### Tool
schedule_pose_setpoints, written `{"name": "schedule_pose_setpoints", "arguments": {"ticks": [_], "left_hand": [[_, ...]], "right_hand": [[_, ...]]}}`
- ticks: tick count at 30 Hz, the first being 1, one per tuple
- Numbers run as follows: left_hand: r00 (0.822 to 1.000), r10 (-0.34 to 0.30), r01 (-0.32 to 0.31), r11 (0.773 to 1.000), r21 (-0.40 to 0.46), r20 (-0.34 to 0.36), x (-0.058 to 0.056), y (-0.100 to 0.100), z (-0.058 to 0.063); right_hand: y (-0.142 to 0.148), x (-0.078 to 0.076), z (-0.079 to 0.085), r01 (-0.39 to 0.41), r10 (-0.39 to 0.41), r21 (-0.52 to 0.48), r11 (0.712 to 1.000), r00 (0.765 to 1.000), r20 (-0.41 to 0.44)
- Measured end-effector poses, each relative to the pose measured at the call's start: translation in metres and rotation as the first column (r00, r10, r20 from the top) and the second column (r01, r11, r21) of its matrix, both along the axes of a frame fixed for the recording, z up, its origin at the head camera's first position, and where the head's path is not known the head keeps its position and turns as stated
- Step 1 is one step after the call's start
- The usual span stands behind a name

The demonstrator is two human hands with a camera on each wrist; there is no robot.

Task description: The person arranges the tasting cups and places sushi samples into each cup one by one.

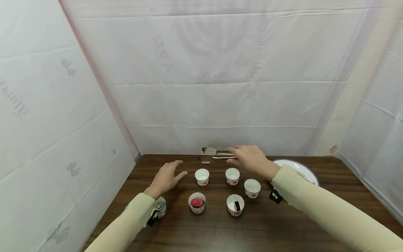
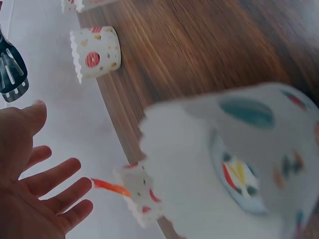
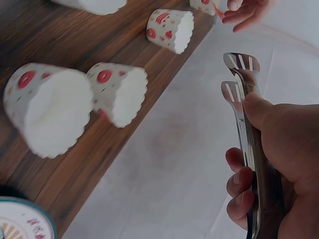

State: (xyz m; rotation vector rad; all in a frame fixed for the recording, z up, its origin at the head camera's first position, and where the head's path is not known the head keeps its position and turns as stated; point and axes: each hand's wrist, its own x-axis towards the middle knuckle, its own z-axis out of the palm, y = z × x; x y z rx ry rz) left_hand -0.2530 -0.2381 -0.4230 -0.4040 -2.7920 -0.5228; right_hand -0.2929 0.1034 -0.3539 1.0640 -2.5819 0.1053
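My right hand (image 1: pixel 250 159) grips metal tongs (image 3: pixel 251 134) with slotted ends over the back of the table; the two arms stand apart, pointing left. My left hand (image 1: pixel 165 178) hovers over the left side, fingers spread, holding nothing. Beyond its fingertips, a thin orange-red strip (image 2: pixel 112 187) sticks out of a patterned paper cup (image 2: pixel 142 199). Under the left wrist, another paper cup (image 1: pixel 161 207) holds a round piece with a coloured centre (image 2: pixel 239 177). In front stand a cup with a red piece (image 1: pixel 197 202) and one with a black-banded white piece (image 1: pixel 237 205).
More paper cups stand farther back: one left of centre (image 1: pixel 202 177), one at centre (image 1: pixel 232 176) and one to the right (image 1: pixel 252 189). A white plate (image 1: pixel 310 172) with a dark rim lies partly behind my right forearm. White sheeting (image 1: pixel 201 105) hangs behind the wooden table.
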Motion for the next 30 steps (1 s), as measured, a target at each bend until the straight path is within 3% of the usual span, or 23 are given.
{"name": "schedule_pose_setpoints", "arguments": {"ticks": [11,17,30], "left_hand": [[0.996,-0.063,0.061,0.998,-0.031,-0.065,-0.004,0.014,0.003],[0.992,-0.121,0.121,0.993,-0.002,-0.025,-0.01,0.023,0.001],[0.982,-0.163,0.166,0.986,-0.023,0.093,-0.014,0.033,-0.002]], "right_hand": [[0.033,0.005,0.0,0.084,-0.084,0.0,0.996,0.996,0.019],[0.05,0.011,0.0,0.119,-0.119,-0.01,0.993,0.993,0.015],[0.089,0.022,-0.006,0.186,-0.185,-0.008,0.983,0.98,0.074]]}}
